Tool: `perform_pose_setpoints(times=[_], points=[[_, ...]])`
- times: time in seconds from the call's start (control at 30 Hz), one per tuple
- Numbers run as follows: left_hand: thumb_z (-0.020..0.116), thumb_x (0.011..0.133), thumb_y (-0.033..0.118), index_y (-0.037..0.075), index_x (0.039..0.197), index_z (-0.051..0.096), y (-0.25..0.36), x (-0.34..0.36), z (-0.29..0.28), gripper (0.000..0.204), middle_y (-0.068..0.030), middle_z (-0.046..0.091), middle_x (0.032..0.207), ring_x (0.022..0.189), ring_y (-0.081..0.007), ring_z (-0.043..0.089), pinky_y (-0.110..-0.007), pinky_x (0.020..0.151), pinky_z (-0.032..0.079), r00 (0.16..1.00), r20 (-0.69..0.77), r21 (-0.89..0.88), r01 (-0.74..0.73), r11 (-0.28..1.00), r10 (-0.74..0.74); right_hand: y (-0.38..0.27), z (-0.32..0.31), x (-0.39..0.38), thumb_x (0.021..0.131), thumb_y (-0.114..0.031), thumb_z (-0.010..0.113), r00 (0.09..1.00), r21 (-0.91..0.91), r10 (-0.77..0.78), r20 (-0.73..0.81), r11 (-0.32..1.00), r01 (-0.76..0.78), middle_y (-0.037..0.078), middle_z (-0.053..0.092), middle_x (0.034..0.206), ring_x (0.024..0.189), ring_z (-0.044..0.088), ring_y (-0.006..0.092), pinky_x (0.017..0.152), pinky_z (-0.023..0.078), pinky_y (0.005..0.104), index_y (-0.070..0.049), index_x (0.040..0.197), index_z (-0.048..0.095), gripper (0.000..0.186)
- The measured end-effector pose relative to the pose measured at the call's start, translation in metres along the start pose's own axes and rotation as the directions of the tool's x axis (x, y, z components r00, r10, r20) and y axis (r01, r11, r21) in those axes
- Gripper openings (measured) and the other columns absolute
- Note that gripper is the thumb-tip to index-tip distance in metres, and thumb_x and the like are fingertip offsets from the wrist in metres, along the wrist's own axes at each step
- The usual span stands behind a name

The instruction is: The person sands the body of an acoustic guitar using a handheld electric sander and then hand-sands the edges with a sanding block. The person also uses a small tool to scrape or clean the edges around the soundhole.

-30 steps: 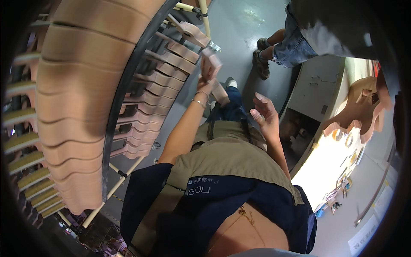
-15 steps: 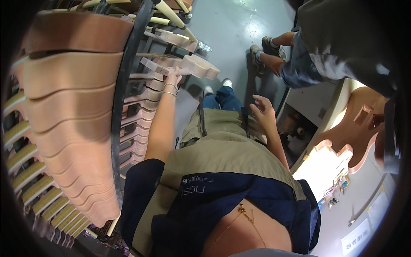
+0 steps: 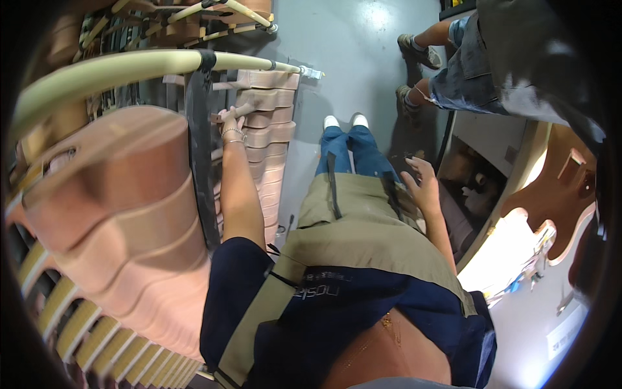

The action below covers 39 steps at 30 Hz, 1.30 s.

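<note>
My left hand (image 3: 232, 120), a bracelet at its wrist, reaches to the rack on the left. Its fingers are closed around the neck of an unfinished ukulele (image 3: 245, 109) of pale wood, which lies in line with a stack of similar bodies (image 3: 269, 139). Where its body ends among the others is hard to make out. On the other side, my right hand (image 3: 423, 185) hangs beside my apron (image 3: 363, 227) with nothing in it, fingers apart and slightly curled.
Larger guitar bodies (image 3: 110, 168) hang in a row at near left, below a cream rack tube (image 3: 142, 61). A dark upright post (image 3: 202, 155) stands between the rows. On the right another person's legs (image 3: 463, 84) stand near a bench with an electric guitar body (image 3: 551, 188).
My left hand has brought the ukulele from the aisle side leftward into line with the stacked bodies. The view has shifted, and the other person's feet have moved. My right hand still hangs open.
</note>
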<state>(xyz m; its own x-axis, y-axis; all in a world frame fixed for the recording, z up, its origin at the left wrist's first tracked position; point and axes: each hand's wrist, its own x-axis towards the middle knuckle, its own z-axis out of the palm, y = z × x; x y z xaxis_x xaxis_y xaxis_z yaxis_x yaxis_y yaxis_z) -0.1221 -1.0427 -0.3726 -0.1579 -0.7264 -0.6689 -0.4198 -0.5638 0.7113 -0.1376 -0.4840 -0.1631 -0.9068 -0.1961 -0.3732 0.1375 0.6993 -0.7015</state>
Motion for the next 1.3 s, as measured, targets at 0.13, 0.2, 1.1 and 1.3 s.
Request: perform_pose_setpoints(times=[0.13,0.2,1.1,1.3], points=[[0.059,0.094,0.000,0.009,0.149,0.027,0.032,0.033,-0.003,0.065,-0.0123,0.051,0.136,0.118,-0.0310,0.061,-0.059,0.085,0.061,0.995,0.083,0.085,0.046,0.995,-0.053,0.012,0.002,-0.008,0.084,-0.016,0.079,0.997,-0.051,0.071,0.001,0.996,-0.071,0.018,0.064,0.125,0.114,0.063,0.0344,0.096,0.051,0.0392,-0.006,0.119,0.068,0.038],[0.059,0.096,-0.001,0.008,0.142,0.033,0.046,0.051,-0.015,0.054,-0.0130,0.052,0.130,0.117,-0.0323,0.061,-0.062,0.089,0.059,0.986,0.160,0.035,0.033,0.999,-0.038,0.013,0.003,-0.011,0.085,-0.017,0.078,0.993,-0.023,0.113,0.010,0.993,-0.113,0.018,0.063,0.125,0.115,0.062,0.0347,0.097,0.050,0.0394,-0.007,0.120,0.068,0.038],[0.073,0.089,0.018,0.002,0.115,0.060,0.076,0.097,0.040,0.032,-0.0100,0.066,0.110,0.087,-0.0192,0.063,-0.028,0.061,0.048,0.996,0.066,0.170,0.042,0.985,-0.053,0.023,0.011,-0.014,0.088,-0.019,0.074,0.986,-0.105,0.167,0.004,0.981,-0.166,0.014,0.063,0.126,0.118,0.059,0.0352,0.101,0.047,0.0416,-0.009,0.121,0.067,0.035],[0.076,0.081,0.003,0.007,0.113,0.060,0.022,0.070,0.050,0.036,-0.0045,0.065,0.111,0.105,-0.0190,0.060,-0.031,0.091,0.048,0.865,0.266,-0.095,-0.416,0.904,0.426,0.030,0.021,-0.041,0.088,-0.021,0.073,0.970,-0.103,0.229,-0.080,0.966,-0.237,0.015,0.063,0.127,0.118,0.059,0.0356,0.101,0.047,0.0424,-0.010,0.122,0.067,0.036]])
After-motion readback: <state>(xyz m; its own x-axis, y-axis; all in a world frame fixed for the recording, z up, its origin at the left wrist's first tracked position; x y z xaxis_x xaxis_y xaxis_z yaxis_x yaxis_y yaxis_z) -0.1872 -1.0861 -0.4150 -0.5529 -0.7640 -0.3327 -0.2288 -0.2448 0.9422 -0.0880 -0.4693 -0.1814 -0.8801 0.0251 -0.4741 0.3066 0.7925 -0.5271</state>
